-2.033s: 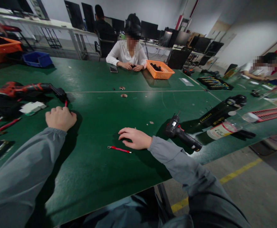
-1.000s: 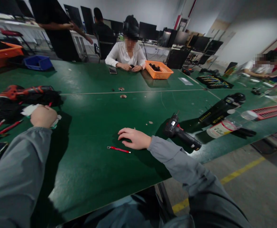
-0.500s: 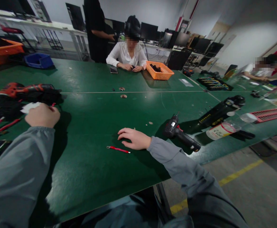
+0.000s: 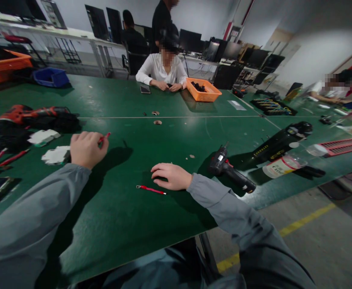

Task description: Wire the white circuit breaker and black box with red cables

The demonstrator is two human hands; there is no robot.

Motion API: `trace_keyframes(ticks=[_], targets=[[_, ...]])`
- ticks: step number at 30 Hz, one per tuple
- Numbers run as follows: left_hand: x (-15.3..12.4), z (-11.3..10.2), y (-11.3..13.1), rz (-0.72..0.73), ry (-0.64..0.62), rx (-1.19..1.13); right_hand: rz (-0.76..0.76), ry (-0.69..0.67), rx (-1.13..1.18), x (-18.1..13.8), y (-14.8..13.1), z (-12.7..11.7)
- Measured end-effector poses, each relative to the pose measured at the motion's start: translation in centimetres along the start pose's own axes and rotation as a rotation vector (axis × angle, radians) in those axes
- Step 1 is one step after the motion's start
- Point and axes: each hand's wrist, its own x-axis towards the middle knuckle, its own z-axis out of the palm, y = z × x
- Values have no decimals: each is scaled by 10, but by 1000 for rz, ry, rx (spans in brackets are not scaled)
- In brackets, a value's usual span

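My left hand (image 4: 89,149) is closed around a short red cable (image 4: 105,137), one end of which sticks out past the thumb. It is raised a little over the green table, and its fingers hide most of that cable. Close beside its wrist lies a white block-shaped module (image 4: 56,155), with a second white module (image 4: 44,137) behind. My right hand (image 4: 172,176) rests on the table, fingers loosely bent and apart, holding nothing. Just in front of it lies another red cable (image 4: 151,190) with a metal ring lug at its left end.
To the right are a black cordless screwdriver (image 4: 228,168), a plastic bottle (image 4: 281,166) and a black cylinder (image 4: 281,140). At left lie a red-and-black power tool (image 4: 28,114) and thick red cables (image 4: 11,159). A co-worker in white sits opposite, by an orange basket (image 4: 204,95).
My left hand has moved right, bringing the red cable with it and uncovering the white modules. My right hand has stayed put. In the background, a standing person has shifted right.
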Motion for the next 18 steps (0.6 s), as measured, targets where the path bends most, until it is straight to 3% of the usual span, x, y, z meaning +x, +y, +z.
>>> trace_keyframes(ticks=[3, 6, 9, 13, 18], targets=[[-11, -9, 42, 261, 25, -135, 44, 132, -52, 0, -2, -1], [-25, -24, 81, 612, 61, -310, 114, 274, -119, 0, -2, -5], [-41, -41, 110, 833, 99, -450, 100, 269, -164, -1, 2, -7], [-51, -49, 126, 852, 44, -580, -36, 124, -214, -2, 8, -2], [-44, -42, 115, 736, -64, -658, -42, 12, -317, -4, 6, -1]])
